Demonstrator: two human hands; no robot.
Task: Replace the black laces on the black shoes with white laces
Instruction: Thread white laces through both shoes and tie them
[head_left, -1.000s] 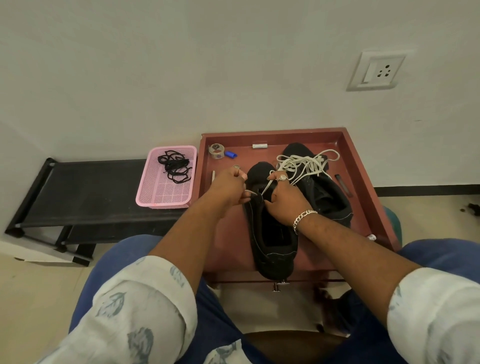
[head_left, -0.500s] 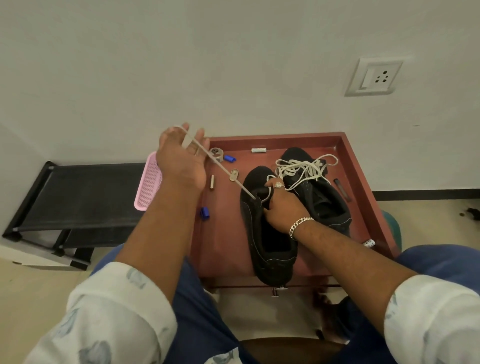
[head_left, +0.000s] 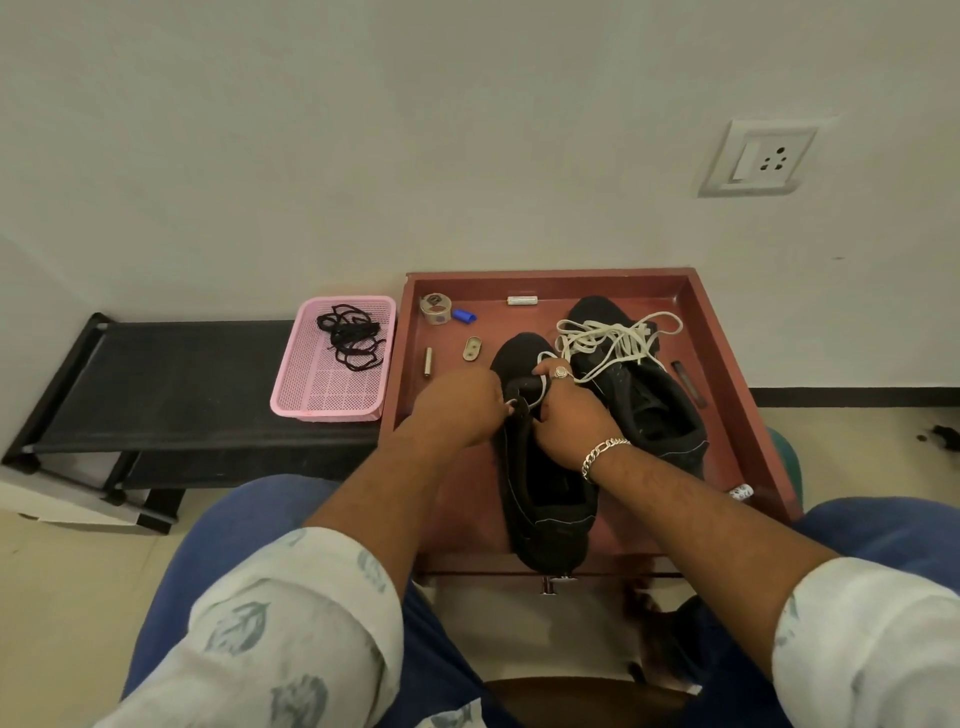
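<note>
Two black shoes lie on a red-brown tray. The near shoe points away from me. My left hand is at its left side near the eyelets, fingers curled and pinching the white lace end. My right hand grips the shoe's upper, with a loop of white lace by its thumb. The far shoe lies to the right, with the loose bundle of white lace piled on its toe. The black laces lie in a pink basket.
The pink basket sits on a low black bench left of the tray. Small items lie on the tray's far part: a tape roll, a blue cap, a metal tube, a small plate. The wall stands right behind.
My left hand, raised high to the left and pulling the white lace taut half a second ago, has come back down to the near shoe's eyelets. My right hand stayed on the shoe.
</note>
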